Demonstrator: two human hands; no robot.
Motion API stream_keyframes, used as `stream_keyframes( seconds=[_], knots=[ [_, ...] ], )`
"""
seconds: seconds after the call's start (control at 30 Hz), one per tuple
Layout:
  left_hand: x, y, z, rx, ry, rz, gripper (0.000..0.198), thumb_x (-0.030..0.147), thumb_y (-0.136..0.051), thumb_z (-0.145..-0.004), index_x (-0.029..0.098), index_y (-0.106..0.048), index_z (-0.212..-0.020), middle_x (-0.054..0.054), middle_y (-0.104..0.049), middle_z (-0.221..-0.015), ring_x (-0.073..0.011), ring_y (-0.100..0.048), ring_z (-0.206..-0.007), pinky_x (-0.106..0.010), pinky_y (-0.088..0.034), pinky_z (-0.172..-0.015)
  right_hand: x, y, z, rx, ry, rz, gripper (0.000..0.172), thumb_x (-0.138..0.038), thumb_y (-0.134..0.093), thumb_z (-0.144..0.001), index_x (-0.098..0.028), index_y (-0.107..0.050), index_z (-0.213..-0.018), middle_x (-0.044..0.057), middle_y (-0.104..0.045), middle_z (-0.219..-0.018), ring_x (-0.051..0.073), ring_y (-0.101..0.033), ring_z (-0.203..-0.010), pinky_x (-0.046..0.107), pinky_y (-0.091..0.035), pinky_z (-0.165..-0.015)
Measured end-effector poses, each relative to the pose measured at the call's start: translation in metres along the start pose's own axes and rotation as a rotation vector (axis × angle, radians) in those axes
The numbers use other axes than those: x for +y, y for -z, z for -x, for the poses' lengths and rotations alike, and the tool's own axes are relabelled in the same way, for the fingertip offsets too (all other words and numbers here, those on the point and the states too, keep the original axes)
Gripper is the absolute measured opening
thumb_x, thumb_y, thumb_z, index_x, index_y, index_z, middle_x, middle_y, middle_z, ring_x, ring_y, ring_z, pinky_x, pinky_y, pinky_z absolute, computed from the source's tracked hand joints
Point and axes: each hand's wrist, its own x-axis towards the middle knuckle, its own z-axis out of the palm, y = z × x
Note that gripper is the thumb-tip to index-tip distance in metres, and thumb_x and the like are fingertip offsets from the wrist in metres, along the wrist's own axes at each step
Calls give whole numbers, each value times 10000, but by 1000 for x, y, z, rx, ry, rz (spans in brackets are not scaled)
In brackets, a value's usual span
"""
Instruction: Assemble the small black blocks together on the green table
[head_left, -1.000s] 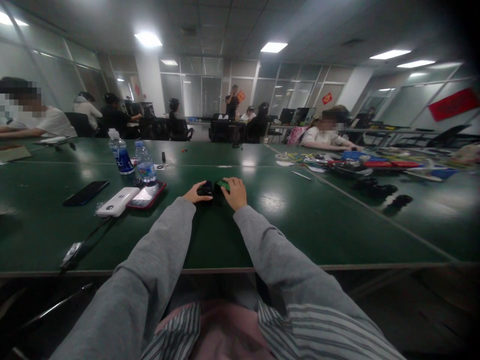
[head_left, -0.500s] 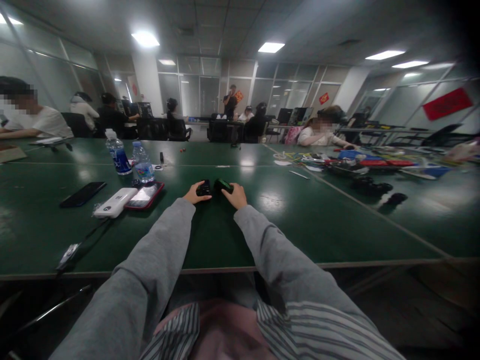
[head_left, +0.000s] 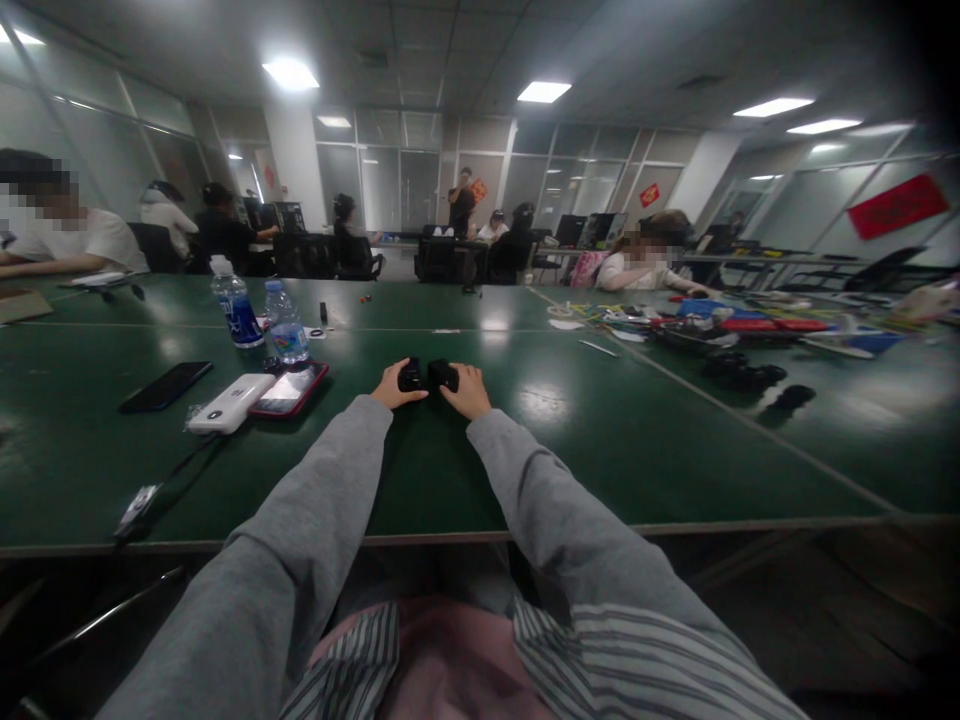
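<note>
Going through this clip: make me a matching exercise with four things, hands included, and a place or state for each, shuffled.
Things:
1. Left hand
2. Right hand
3. White power bank
4. Pen-like stick

Places or states:
A. Between the black phone and the red-edged phone
B. Holds the black object nearer the stick
C. On the table, right of both hands
D. Holds the other black object

Pairs: 1-D, 2-B, 3-A, 4-C

Green tabletop gives passage right of the right hand; a red-edged smartphone obstructs left of the left hand.
</note>
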Motion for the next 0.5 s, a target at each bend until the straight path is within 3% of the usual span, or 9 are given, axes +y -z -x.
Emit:
stream_keyframes(
  seconds=[0.1, 0.27, 0.5],
  knots=[
    [-3, -9, -2, 25, -6, -100, 998, 462, -785, -515, 127, -348, -1347, -198, -301, -1398, -334, -239, -1336, -487, -164, -1107, 0, 2, -3, 10, -51, -59, 387, -369, -539, -777, -173, -577, -1108, 80, -602, -1075, 200, -503, -1029, 359, -360, -943],
    [-5, -17, -1, 21, 13, -117, 956, 480, -749, -569, 156, -319, -1358, -174, -293, -1424, -315, -196, -1360, -482, -135, -1110, 9, 3, -8, 18, -353, -224, 397, -447, -431, -838, -176, -601, -1073, 77, -633, -1044, 180, -551, -965, 327, -406, -878],
    [0, -18, 1, 3, 57, -129, 949, 513, -710, -614, 176, -266, -1383, -179, -205, -1476, -312, -123, -1384, -501, -111, -1104, 12, -1, -8, 49, -435, 2, 446, -449, -351, -877, -117, -605, -1034, 182, -591, -1074, 269, -468, -1106, 459, -317, -970]
  ],
)
